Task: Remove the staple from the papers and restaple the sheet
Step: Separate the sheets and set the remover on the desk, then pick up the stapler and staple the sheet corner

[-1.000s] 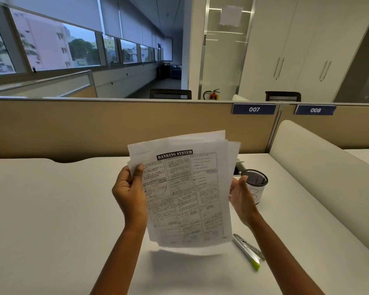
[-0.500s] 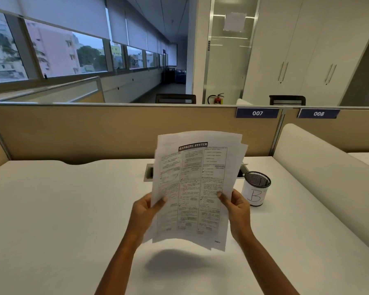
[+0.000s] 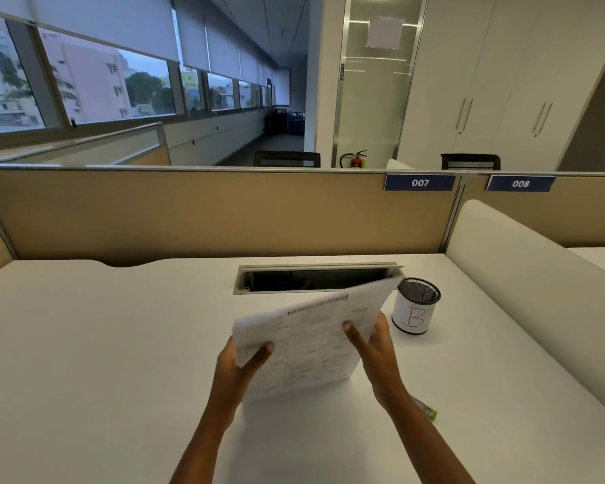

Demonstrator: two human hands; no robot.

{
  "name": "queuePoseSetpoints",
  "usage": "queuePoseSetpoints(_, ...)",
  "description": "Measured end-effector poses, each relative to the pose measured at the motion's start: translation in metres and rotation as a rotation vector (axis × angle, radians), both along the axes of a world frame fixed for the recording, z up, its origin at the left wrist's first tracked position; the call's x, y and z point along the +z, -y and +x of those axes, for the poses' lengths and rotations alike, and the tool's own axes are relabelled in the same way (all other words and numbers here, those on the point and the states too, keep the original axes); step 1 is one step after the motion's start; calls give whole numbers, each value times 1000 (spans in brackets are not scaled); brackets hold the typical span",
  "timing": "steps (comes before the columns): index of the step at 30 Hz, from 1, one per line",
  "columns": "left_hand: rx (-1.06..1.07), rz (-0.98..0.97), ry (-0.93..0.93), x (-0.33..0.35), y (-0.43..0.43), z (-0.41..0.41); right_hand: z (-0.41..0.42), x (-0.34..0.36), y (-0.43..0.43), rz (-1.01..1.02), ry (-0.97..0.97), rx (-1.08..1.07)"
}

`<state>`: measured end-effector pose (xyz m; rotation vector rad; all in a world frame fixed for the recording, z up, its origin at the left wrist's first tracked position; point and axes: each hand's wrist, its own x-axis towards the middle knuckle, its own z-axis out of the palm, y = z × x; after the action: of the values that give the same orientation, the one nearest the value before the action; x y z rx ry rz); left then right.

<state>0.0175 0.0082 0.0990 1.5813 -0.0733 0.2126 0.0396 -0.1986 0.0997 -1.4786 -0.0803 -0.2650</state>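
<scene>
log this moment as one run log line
papers: held by both hands, tilted back over desk | left hand | right hand | tool: untouched

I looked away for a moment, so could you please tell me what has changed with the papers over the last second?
The papers have come down from upright at chest height and tipped back, nearly onto the desk. The left hand slid from the upper edge to the lower left; the right hand took hold of the right edge. The mesh cup stayed put.

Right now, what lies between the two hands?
Only the papers: the left hand grips their left edge and the right hand their right edge, seen in the head view.
</scene>
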Motion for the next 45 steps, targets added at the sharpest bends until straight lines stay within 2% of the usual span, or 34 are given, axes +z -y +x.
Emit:
queuePoseSetpoints(2, 51, 35, 47, 2, -2, 3, 0, 0, -1, 12, -2, -17)
queuePoseSetpoints(11, 239, -113, 113, 15, 11, 9, 2, 13, -11, -72, 128, -174)
queuePoseSetpoints(14, 234, -96, 107, 12, 11, 8, 2, 11, -10, -104, 121, -163)
queuePoseSetpoints(20, 101, -78, -22, 3, 8, 5, -2, -12, -5, -176, -61, -93)
queuePoseSetpoints(25, 98, -38, 86, 22, -3, 10, -1, -22, 2, -247, -68, -94)
queuePoseSetpoints(28, 128, -49, 130, 40, -4, 14, 1, -23, 10, -382, -82, -67)
queuePoseSetpoints(31, 159, -27, 156, 47, -3, 16, 3, -30, 30, -667, -179, -90)
queuePoseSetpoints(35, 170, -77, 113, 48, -2, 15, -2, -48, 61, -1175, -596, -10)
queuePoseSetpoints(37, 158, -103, 67, 46, -2, 14, -9, -54, 66, -1322, -714, -16)
queuePoseSetpoints(41, 131, -132, 5, 50, -2, 12, -14, -62, 68, -1428, -627, -123)
queuePoseSetpoints(43, 116, -144, -12, 52, -1, 11, -14, -59, 69, -1388, -614, -128)
queuePoseSetpoints(45, 109, -151, -22, 53, -1, 10, -10, -54, 73, -1252, -671, -112)
